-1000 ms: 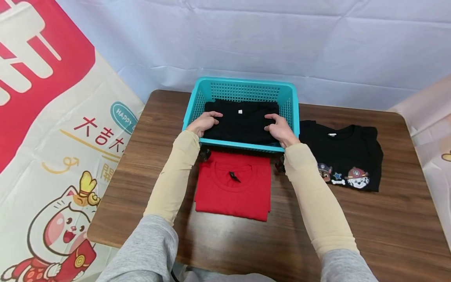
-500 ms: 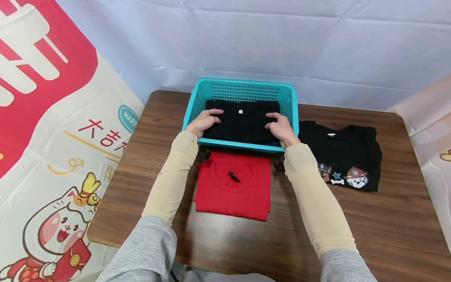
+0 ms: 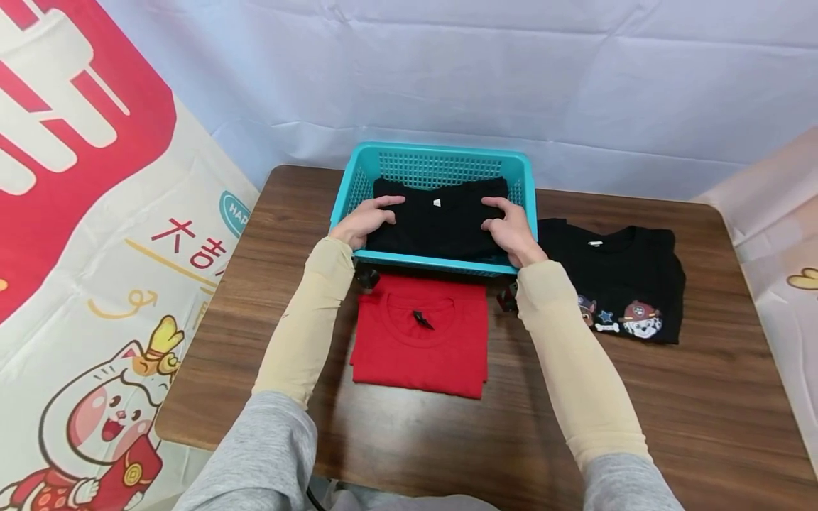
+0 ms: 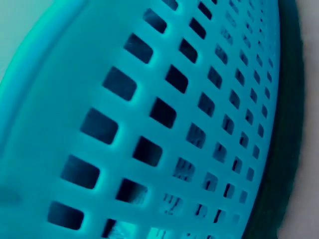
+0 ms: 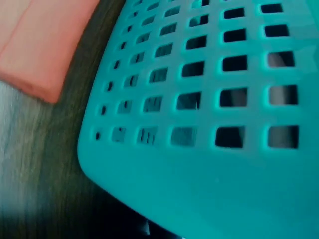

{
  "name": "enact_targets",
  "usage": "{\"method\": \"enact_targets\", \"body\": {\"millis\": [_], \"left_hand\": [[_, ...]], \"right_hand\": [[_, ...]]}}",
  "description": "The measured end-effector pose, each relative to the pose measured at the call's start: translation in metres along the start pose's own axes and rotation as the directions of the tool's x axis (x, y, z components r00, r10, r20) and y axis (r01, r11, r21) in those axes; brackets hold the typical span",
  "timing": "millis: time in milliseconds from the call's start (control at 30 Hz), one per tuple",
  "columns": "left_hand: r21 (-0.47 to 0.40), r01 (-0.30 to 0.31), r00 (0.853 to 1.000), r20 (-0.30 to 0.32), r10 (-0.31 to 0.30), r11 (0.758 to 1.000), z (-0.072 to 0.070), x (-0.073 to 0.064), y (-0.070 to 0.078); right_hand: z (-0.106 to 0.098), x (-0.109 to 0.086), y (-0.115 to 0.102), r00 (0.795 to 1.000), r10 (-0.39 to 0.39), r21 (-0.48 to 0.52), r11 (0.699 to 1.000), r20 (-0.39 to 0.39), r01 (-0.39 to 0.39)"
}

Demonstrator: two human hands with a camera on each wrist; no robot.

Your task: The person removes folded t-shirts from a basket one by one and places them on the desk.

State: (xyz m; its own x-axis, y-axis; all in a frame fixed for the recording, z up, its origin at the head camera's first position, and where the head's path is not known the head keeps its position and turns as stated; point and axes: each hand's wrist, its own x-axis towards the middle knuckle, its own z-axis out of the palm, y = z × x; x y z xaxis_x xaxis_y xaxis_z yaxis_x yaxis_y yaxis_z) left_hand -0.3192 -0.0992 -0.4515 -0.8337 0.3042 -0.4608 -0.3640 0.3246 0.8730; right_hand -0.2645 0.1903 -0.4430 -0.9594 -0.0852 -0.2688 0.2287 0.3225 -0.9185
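A folded black T-shirt [image 3: 441, 231] with a small white neck label lies inside a turquoise plastic basket [image 3: 447, 150]. My left hand [image 3: 364, 221] grips its left side, thumb and index finger on top. The right hand [image 3: 511, 228] grips the opposite side in the same way. Other fingers of both hands are hidden. Both wrists cross the basket's front rim. Only the outside of the perforated basket wall [image 4: 65, 74] shows in the left wrist view. In the right wrist view, the basket wall [image 5: 199, 174] again hides the hand's work.
A folded red T-shirt [image 3: 418, 355] lies in front of the basket, between my forearms. To the basket's right lies another black T-shirt [image 3: 633, 277] with cartoon dogs. All rest on a brown wooden table [image 3: 249, 284], with a white cloth [image 3: 447, 78] behind.
The black T-shirt's back edge was nearly straight before; now its sides stand up and the middle dips. Both hands stay almost in place. The view shifts slightly.
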Motion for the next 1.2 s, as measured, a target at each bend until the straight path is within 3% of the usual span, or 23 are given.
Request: {"method": "enact_targets", "body": {"millis": [100,200,300,367,567,833,1000,1200], "left_hand": [[-0.021,-0.026,0.999,0.021,0.026,0.999,-0.003,-0.002,0.001],[-0.147,-0.032,0.998,0.042,0.039,0.989,-0.006,-0.002,0.003],[-0.276,-0.021,0.998,0.056,0.038,0.961,-0.008,-0.002,0.007],[-0.311,-0.020,0.998,0.055,0.040,0.950,-0.009,-0.003,0.010],[-0.188,-0.107,0.994,0.019,0.112,0.976,-0.012,-0.008,0.023],[-0.065,-0.167,0.985,0.030,0.169,0.984,-0.016,-0.016,0.040],[-0.054,-0.173,0.982,0.071,0.177,0.983,-0.018,-0.020,0.042],[-0.132,-0.174,0.984,0.026,0.178,0.976,-0.014,-0.023,0.044]], "right_hand": [[-0.002,-0.001,-0.002,1.000,-0.011,0.031,0.999,-0.007,0.011],[-0.005,-0.002,-0.004,1.000,-0.022,0.051,0.998,0.000,0.022],[-0.009,-0.003,-0.006,0.999,-0.033,0.044,0.999,0.025,0.032],[-0.011,-0.004,-0.008,0.998,-0.038,0.033,0.999,0.053,0.036],[-0.017,-0.005,-0.016,0.993,-0.037,0.025,0.999,0.110,0.034],[-0.020,-0.006,-0.025,0.995,-0.088,0.007,0.996,0.048,0.088],[-0.020,-0.008,-0.027,0.995,-0.100,0.007,0.995,-0.004,0.100],[-0.024,-0.010,-0.026,0.995,-0.098,0.040,0.994,-0.002,0.098]]}}
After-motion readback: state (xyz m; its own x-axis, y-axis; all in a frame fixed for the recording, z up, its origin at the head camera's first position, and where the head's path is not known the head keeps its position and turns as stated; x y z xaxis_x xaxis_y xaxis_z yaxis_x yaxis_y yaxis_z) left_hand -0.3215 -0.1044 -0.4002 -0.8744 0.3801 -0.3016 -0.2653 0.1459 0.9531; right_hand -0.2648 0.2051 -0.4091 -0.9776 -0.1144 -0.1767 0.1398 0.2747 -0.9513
